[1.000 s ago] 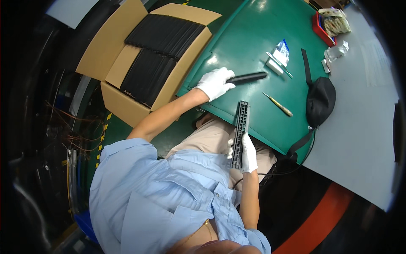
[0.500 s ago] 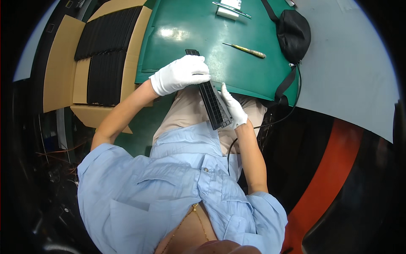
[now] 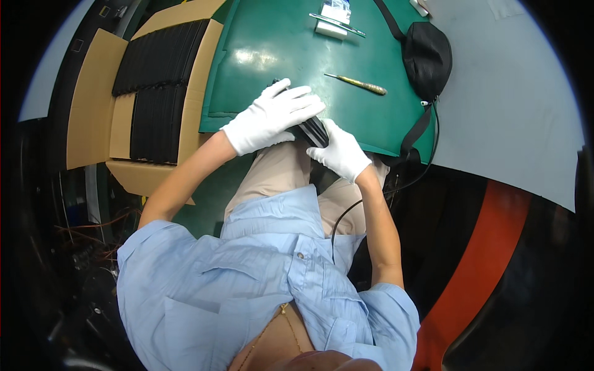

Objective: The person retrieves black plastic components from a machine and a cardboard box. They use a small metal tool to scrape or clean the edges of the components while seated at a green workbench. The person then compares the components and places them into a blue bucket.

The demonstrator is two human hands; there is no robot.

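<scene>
Both my hands wear white gloves at the near edge of the green-topped table (image 3: 278, 59). Between them is a long, narrow black plastic part (image 3: 314, 132), mostly covered by the gloves. My left hand (image 3: 272, 116) lies across its far half, fingers stretched over the top and thumb on the near side. Around the near end, my right hand (image 3: 341, 151) is closed, with the thumb on one side and fingers on the other. A small dark tip of the part shows beyond my left hand.
An open cardboard box (image 3: 122, 127) packed with black flat parts stands at left. On the table lie a thin screwdriver-like tool (image 3: 362, 85), tweezers (image 3: 337, 25) over a white block (image 3: 331, 31), and a black pouch (image 3: 428, 55) with strap and cable at right.
The black part has been turned and moved away from my lap, its slotted face no longer showing. My right hand has moved up and closed round its near end; my left has spread over it.
</scene>
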